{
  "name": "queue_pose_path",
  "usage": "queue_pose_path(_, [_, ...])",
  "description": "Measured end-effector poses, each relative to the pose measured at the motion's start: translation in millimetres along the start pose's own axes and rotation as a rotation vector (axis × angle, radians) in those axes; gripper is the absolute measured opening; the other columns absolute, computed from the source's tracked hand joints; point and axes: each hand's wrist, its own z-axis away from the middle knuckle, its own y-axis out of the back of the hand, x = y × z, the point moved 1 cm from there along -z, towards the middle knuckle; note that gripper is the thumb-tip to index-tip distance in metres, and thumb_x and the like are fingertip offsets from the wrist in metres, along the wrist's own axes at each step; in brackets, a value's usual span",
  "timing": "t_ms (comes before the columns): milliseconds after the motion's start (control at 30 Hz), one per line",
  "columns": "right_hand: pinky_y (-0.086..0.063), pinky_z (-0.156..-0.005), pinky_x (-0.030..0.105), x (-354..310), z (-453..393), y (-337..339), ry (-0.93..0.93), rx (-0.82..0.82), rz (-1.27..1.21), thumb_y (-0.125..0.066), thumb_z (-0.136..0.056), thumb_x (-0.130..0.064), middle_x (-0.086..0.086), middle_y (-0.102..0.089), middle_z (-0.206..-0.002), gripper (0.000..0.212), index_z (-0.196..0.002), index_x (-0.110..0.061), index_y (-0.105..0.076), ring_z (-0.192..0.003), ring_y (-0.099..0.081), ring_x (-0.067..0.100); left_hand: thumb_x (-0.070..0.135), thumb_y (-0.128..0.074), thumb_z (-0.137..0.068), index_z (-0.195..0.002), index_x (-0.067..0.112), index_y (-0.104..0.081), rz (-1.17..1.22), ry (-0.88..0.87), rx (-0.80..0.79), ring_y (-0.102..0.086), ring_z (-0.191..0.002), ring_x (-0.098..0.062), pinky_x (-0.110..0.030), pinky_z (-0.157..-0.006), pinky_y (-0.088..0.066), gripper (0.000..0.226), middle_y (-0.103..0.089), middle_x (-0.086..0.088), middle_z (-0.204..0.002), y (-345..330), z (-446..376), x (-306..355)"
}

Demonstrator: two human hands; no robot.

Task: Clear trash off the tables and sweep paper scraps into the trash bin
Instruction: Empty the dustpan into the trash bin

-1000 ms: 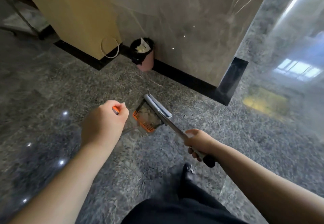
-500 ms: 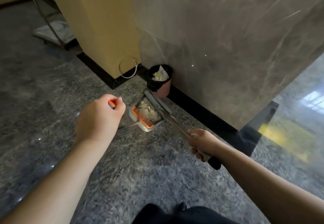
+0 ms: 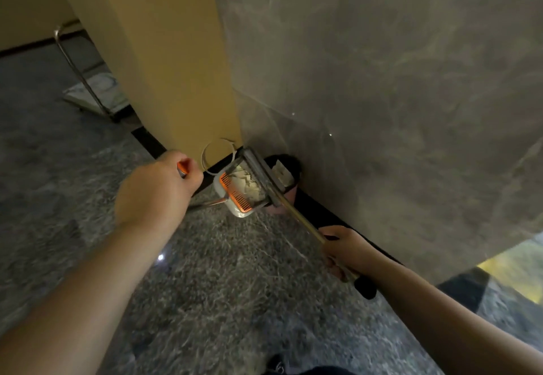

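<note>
At the foot of the grey marble wall (image 3: 382,80), beside the yellow column, we hold the white dustpan with its orange comb edge (image 3: 235,195), full of white paper scraps (image 3: 245,182), just above the floor and against the black-lined pink trash bin (image 3: 289,166). Our left hand (image 3: 155,192) grips its orange-tipped handle; our right hand (image 3: 346,251) curls round the metal broom handle (image 3: 296,216), its head laid across the pan.

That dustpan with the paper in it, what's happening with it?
A person is cleaning up. Their left hand holds the dustpan's handle, and the dustpan, full of paper scraps, hangs right beside the trash bin by the wall. Their right hand holds the broom, whose head lies across the dustpan. The scraps aren't tipped in yet.
</note>
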Motion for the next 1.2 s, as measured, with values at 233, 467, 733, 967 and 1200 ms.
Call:
queue_pose_path(233, [-0.041, -0.039, 0.029, -38.9, -59.1, 42.5, -0.008, -0.067, -0.048, -0.046, -0.087, 0.002, 0.012, -0.049, -0.056, 0.028, -0.113, 0.012, -0.053, -0.035, -0.042, 0.019, 0.031, -0.057, -0.092, -0.093, 0.012, -0.069, -0.054, -0.077, -0.039, -0.055, -0.057, -0.034, -0.035, -0.048, -0.044, 0.023, -0.063, -0.012, -0.065, -37.9, -77.2, 31.4])
queue_pose_path(467, [-0.037, -0.034, 0.020, -61.2, -141.0, 116.6, 0.036, -0.148, -0.054, -0.046, -0.094, 0.001, 0.016, -0.048, -0.065, 0.038, -0.129, 0.015, -0.041, -0.036, -0.043, 0.016, 0.030, -0.061, -0.088, -0.085, 0.009, -0.069, -0.171, -0.119, -0.025, -0.046, -0.044, -0.030, -0.028, -0.045, -0.037, 0.022, -0.049, -0.008, -0.051, -87.7, -138.0, 85.0])
queue_pose_path(733, [-0.033, -0.036, 0.017, -67.1, -225.5, 231.1, 0.011, -0.251, 0.045, -0.044, -0.096, -0.004, 0.011, -0.050, -0.062, 0.019, -0.112, -0.013, -0.049, -0.037, -0.043, 0.014, 0.027, -0.070, -0.087, -0.074, 0.013, -0.066, -0.268, -0.055, -0.091, -0.044, -0.037, -0.027, -0.024, -0.043, -0.038, 0.020, -0.052, -0.008, -0.049, -150.9, -149.3, 176.4])
queue_pose_path(967, [-0.036, -0.036, 0.019, -66.4, -258.6, 303.7, 0.043, -0.331, 0.066, -0.054, -0.095, -0.009, 0.012, -0.052, -0.063, 0.038, -0.132, -0.008, -0.045, -0.039, -0.044, 0.015, 0.043, -0.040, -0.083, -0.068, 0.019, -0.064, -0.325, -0.047, -0.141, -0.042, -0.033, -0.022, -0.015, -0.042, -0.024, 0.038, -0.051, 0.001, -0.047, -179.6, -155.2, 232.3])
queue_pose_path(1200, [-0.040, -0.040, 0.024, -42.2, -279.5, 337.4, 0.006, -0.346, 0.061, -0.057, -0.094, -0.011, 0.012, -0.055, -0.069, 0.045, -0.136, -0.013, -0.041, -0.045, -0.047, 0.016, 0.036, -0.065, -0.081, -0.068, 0.022, -0.065, -0.355, -0.088, -0.223, -0.038, -0.036, -0.017, -0.017, -0.044, -0.029, 0.019, -0.052, 0.004, -0.048, -205.3, -160.2, 268.6])
